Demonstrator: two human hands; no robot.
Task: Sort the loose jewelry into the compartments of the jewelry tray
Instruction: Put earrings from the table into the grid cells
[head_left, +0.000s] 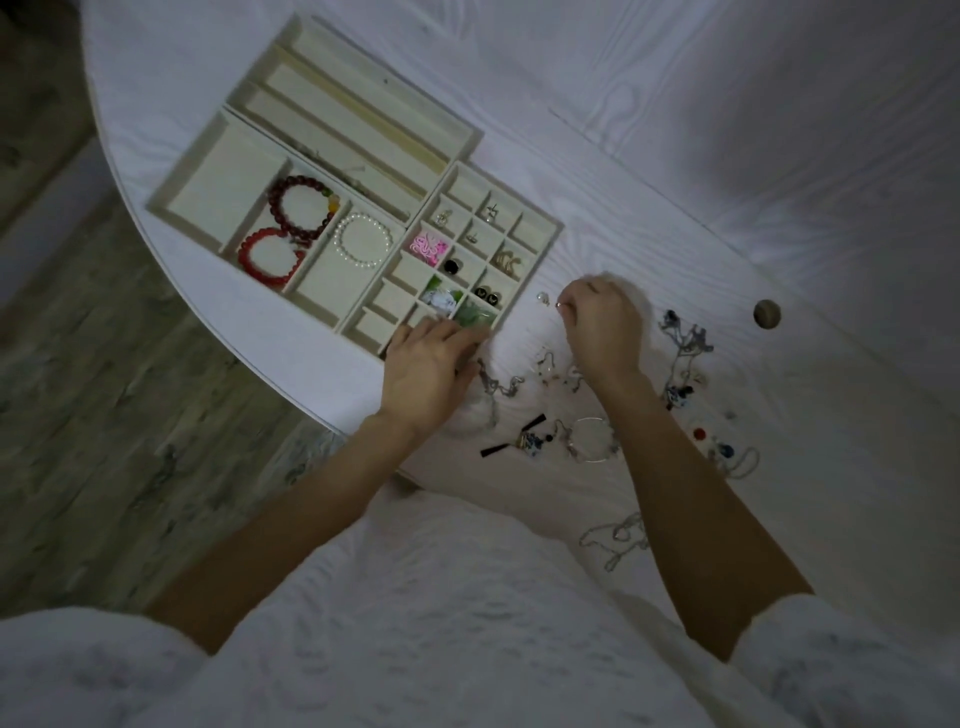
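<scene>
A tiny earring (560, 304), light, slippery and easily dropped, sits pinched at the fingertips of the right hand (602, 327); best held by its post. Too small to tell its long axis or which way it points. Nearer the person than that hand, the loose jewelry (550, 410) lies tangled on the surface (727, 156). The left hand (431, 374), fingers spread, rests on the near corner of the jewelry tray (545, 234)
</scene>
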